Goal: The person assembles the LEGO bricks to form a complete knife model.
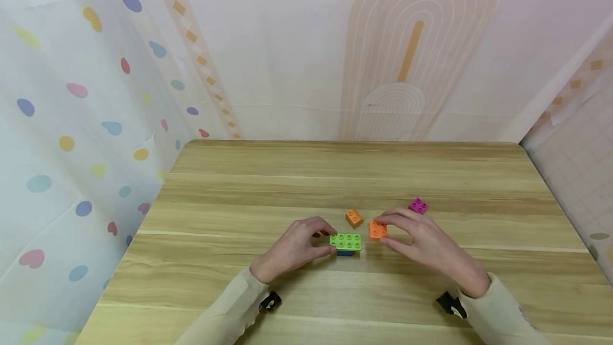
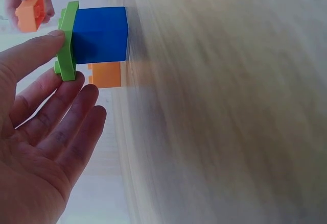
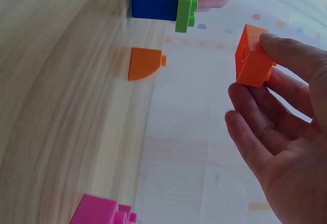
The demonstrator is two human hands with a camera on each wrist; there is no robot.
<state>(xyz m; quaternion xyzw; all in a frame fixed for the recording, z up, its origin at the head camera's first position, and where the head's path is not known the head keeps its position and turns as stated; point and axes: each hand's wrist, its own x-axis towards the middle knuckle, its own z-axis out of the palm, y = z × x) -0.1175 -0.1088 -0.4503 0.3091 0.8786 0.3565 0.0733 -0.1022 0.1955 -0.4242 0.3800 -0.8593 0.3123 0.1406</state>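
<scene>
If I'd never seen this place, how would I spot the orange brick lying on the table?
On the wooden table, look between the left grip and the right grip, just beyond the green brick. A small, two-studded orange brick sits there. Unlike the brighter orange brick held in the right grip, it has a curved side.

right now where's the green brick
In the head view, the green brick sits atop the blue block, held in the left hand, left of the orange brick in the right hand.
</scene>
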